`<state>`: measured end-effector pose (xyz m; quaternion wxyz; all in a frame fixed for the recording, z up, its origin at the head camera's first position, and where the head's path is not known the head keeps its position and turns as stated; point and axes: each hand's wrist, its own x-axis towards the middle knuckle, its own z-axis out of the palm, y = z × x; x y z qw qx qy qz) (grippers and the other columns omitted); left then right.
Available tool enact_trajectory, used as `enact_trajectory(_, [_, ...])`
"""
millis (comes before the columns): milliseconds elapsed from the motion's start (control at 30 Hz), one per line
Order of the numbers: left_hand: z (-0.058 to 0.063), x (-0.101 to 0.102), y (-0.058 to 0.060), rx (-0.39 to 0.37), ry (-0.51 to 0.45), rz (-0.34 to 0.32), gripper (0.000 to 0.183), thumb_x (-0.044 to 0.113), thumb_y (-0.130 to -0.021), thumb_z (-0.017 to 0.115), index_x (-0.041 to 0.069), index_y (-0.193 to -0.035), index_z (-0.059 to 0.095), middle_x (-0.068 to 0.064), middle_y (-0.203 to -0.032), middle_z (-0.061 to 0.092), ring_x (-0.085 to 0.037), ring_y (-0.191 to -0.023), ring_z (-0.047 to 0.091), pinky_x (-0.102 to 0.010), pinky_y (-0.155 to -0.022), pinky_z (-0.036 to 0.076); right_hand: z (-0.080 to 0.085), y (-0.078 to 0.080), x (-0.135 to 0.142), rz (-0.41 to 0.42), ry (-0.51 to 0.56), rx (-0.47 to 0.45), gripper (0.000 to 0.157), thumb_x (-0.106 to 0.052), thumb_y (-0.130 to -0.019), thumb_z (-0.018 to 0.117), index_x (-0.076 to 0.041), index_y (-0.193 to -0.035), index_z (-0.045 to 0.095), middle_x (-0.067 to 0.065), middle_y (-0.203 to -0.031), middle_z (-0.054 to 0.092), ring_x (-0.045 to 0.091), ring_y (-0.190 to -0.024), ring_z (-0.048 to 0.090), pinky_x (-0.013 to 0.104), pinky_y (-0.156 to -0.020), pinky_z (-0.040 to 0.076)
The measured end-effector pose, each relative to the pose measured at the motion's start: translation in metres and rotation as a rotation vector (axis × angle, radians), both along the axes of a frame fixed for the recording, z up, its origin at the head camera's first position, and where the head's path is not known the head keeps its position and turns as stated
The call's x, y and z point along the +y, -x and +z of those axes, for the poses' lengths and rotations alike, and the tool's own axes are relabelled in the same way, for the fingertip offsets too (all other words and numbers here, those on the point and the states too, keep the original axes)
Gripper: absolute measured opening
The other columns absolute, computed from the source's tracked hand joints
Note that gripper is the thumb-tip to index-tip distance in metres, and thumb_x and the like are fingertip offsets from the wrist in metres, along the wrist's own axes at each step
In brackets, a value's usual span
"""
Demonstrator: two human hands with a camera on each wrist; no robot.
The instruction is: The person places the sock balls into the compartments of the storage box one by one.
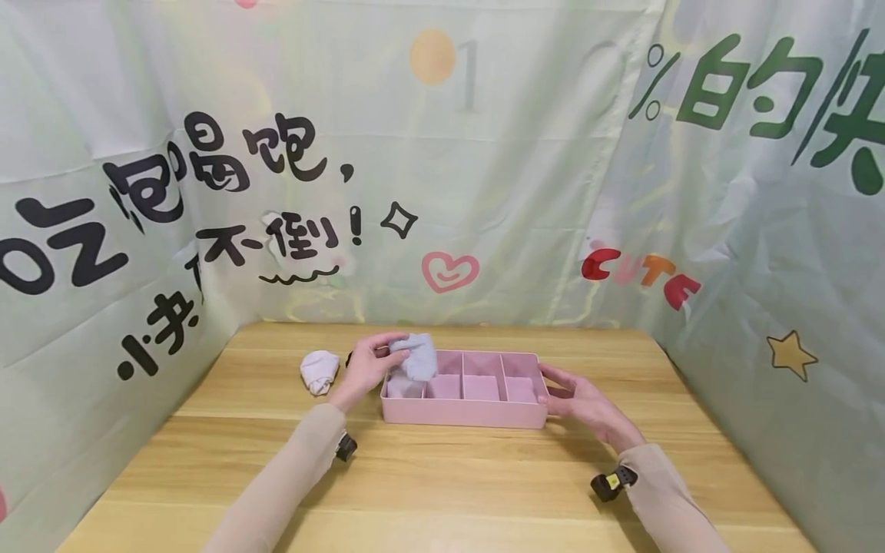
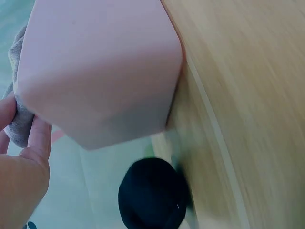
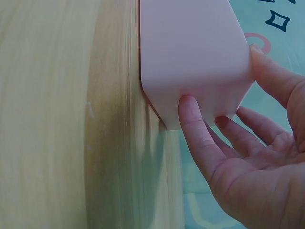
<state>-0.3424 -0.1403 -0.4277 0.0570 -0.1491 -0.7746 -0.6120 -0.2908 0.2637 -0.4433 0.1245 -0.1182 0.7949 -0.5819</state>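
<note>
Hands [image 1: 366,372] [image 1: 588,407] on gray cloth [image 1: 419,356] and pink box [image 1: 463,414], backdrop [image 1: 539,192] reading "CUTE"

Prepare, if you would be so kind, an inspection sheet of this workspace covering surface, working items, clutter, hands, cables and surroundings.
Surface: wood-grain table.
Working items: pink box, four compartments in a row, upright on the table; grey cloth, held over its leftmost compartment.
Clutter: white bundle, on the table left of the box; black thing, too unclear to identify.
Hands: left hand pinches the cloth; right hand touches the box's right end.
Cables: nothing seen.
Surroundings: pale curtains with printed lettering and shapes.
</note>
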Motion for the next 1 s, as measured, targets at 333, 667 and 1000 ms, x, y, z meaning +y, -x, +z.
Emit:
enact_trajectory(333, [0.001,0.019,0.003,0.024,0.027,-0.062,0.033,0.01,-0.086,0.075,0.01,-0.119,0.071,-0.012,-0.111,0.07,-0.009,-0.082,0.064,-0.02,-0.071,0.054,0.001,0.0,0.0,0.014,0.009,0.006,0.079,-0.01,-0.091,0.068,-0.005,-0.155,0.023,0.02,-0.161,0.02,0.047,-0.141,0.03,0.044,-0.102,0.047])
enact_trajectory(667, [0.002,0.036,0.005,0.041,0.045,-0.136,0.031,0.01,-0.086,0.076,0.006,-0.116,0.071,-0.015,-0.113,0.071,-0.011,-0.083,0.064,-0.02,-0.07,0.051,0.0,0.001,0.0,0.016,-0.004,-0.002,0.078,-0.013,-0.092,0.068,-0.007,-0.156,0.023,0.02,-0.161,0.021,0.046,-0.142,0.031,0.043,-0.102,0.048])
enact_trajectory(1000, [-0.007,0.045,0.008,0.022,0.094,-0.132,0.026,0.009,-0.085,0.076,0.009,-0.111,0.074,-0.008,-0.105,0.073,-0.009,-0.074,0.062,-0.024,-0.061,0.053,0.002,0.002,0.001,0.02,0.015,-0.016,0.078,-0.014,-0.092,0.068,-0.006,-0.156,0.023,0.022,-0.161,0.021,0.047,-0.143,0.027,0.045,-0.102,0.048])
